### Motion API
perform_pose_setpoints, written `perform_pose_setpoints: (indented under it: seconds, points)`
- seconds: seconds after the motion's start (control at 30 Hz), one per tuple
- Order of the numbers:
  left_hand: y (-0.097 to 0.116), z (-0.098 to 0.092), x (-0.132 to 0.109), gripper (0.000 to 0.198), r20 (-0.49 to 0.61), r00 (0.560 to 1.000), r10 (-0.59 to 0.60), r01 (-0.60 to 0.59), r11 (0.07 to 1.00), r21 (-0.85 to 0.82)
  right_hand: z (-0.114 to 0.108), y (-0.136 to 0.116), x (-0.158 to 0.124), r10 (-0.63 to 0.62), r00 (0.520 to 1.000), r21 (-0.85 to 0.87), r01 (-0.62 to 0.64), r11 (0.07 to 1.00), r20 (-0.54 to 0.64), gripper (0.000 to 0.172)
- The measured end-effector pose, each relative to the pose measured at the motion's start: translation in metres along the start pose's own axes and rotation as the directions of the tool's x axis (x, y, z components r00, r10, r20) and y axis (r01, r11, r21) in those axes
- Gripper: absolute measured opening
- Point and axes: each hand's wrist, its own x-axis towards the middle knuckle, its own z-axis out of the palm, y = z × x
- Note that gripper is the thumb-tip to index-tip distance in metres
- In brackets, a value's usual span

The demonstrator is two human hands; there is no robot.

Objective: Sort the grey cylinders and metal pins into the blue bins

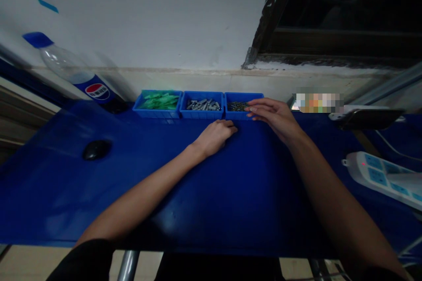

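Observation:
My right hand [273, 115] reaches over the right edge of a blue bin [244, 95] of small dark metal pieces [237, 106]. Its fingers are stretched out and a little apart, with nothing visible between them. Just in front of the bins, my left hand [218, 135] is low at the blue tabletop with its fingers curled closed; what they hold, if anything, is hidden. The middle blue bin [202, 115] has grey metal pieces [204, 104] in it. Green plastic packets [161, 100] fill the left blue bin [154, 114].
A cola bottle [95, 90] with a blue cap leans at the back left. A black computer mouse [95, 150] lies on the blue table [211, 202]. To the right are a white power strip [379, 175], a phone [369, 118] and a cable. The wall closes off the back.

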Motion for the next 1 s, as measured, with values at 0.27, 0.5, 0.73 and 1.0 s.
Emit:
perform_pose_setpoints:
  seconds: [0.27, 0.5, 0.73, 1.0]
  points:
    - [-0.012, -0.013, 0.002, 0.028, -0.25, 0.931, -0.266, 0.074, 0.808, -0.585, -0.002, 0.004, 0.001, 0.004, 0.999, -0.038, -0.002, 0.999, 0.035, 0.03]
    - [-0.014, -0.024, 0.005, 0.024, -0.236, 0.84, -0.489, 0.058, 0.513, -0.856, 0.001, 0.007, 0.0, 0.144, 0.972, 0.035, -0.153, 0.988, 0.185, 0.037]
    - [-0.013, -0.024, 0.007, 0.034, -0.2, 0.816, -0.542, 0.08, 0.449, -0.89, 0.01, 0.003, -0.006, 0.133, 0.956, 0.123, -0.17, 0.978, 0.261, 0.034]
    - [-0.01, -0.024, 0.006, 0.029, -0.177, 0.841, -0.512, 0.089, 0.453, -0.887, 0.017, 0.007, -0.006, 0.109, 0.964, 0.167, -0.152, 0.974, 0.243, 0.028]
